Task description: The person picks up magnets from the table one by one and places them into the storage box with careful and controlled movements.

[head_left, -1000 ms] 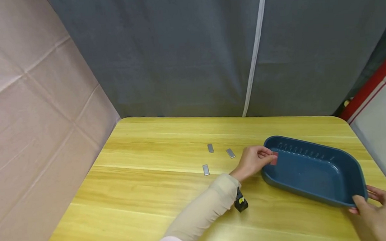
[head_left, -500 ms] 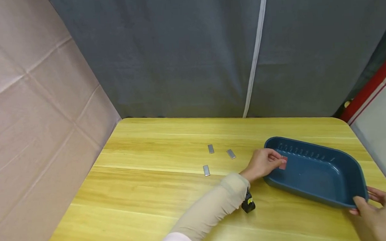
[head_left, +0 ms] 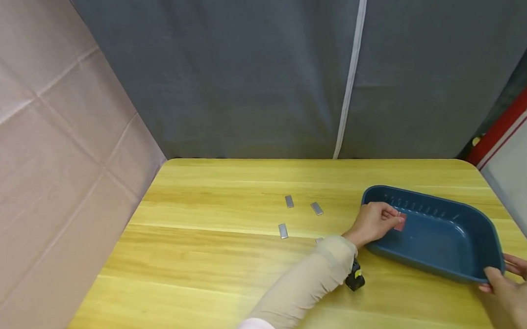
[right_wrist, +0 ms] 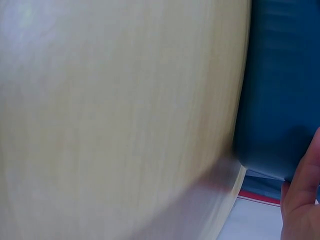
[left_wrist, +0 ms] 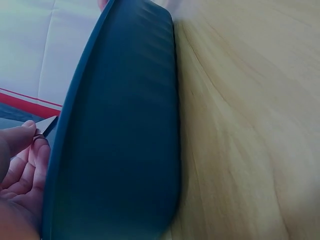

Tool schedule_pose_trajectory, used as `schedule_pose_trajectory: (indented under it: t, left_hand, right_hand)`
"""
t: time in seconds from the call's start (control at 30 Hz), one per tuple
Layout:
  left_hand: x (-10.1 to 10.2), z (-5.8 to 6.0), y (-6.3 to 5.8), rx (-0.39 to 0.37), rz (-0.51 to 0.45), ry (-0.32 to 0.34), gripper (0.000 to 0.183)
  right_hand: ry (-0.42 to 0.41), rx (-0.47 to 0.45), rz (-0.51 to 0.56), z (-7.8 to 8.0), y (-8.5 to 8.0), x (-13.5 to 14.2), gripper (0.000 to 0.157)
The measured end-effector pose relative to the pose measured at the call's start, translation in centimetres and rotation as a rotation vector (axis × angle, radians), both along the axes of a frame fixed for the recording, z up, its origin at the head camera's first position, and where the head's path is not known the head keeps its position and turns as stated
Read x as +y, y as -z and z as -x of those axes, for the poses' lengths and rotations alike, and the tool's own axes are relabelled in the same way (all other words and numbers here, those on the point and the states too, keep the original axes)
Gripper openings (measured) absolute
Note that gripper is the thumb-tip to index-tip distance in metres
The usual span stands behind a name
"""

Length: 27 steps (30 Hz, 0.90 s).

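Note:
My left hand (head_left: 374, 222) pinches a small, thin reddish rectangular piece (head_left: 401, 223) between thumb and fingertips, over the left end of a dark blue plastic basin (head_left: 435, 248). In the left wrist view, the piece (left_wrist: 46, 126) shows edge-on and pale beyond the basin's wall (left_wrist: 120, 125); its exact kind cannot be told. At the basin's near right corner, my right hand (head_left: 522, 290) grips the rim, thumb on top and fingers beneath. The right wrist view catches part of that hand (right_wrist: 302, 200) against the basin's outer side (right_wrist: 280, 90).
Small grey rectangular pieces lie on the wooden table (head_left: 197, 265): one at the back (head_left: 289, 201), a tilted grey piece (head_left: 316, 209), a nearer grey piece (head_left: 283, 231), and another grey piece (head_left: 319, 240) half hidden by the left sleeve. A grey curtain (head_left: 242, 77) hangs behind.
My left hand has moved right, carrying the reddish piece from the basin's left rim further over its inside. A grey piece now peeks out behind the sleeve. The right hand keeps its hold.

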<state>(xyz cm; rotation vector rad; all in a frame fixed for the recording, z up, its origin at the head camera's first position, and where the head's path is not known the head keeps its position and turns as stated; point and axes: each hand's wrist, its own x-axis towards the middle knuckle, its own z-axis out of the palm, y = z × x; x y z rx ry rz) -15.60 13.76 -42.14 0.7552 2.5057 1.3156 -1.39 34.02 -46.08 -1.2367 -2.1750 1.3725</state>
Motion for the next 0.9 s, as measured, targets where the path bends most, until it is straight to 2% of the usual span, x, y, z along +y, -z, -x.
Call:
schedule_pose_trajectory:
  t: [0.3, 0.47, 0.6, 0.7, 0.9]
  left_hand:
    - [0.7, 0.2, -0.1, 0.009, 0.085, -0.005, 0.010]
    - [0.9, 0.4, 0.0, 0.059, 0.214, 0.028, 0.010]
    - [1.3, 0.5, -0.1, 0.136, 0.346, 0.072, 0.012]
    - [1.6, 0.3, -0.1, 0.174, 0.411, 0.074, 0.017]
    - [2.3, 0.1, 0.1, 0.129, 0.492, 0.046, 0.026]
  right_hand:
    - [0.005, -0.003, 0.013, 0.0, -0.3, -0.4, 0.042]
    - [0.021, -0.017, 0.013, 0.0, -0.1, -0.2, 0.044]
    - [0.021, -0.002, 0.019, 0.1, 0.2, 0.1, 0.045]
    - [0.037, 0.006, 0.036, 0.2, 0.3, 0.1, 0.045]
    - [0.029, -0.002, 0.029, 0.1, 0.2, 0.0, 0.044]
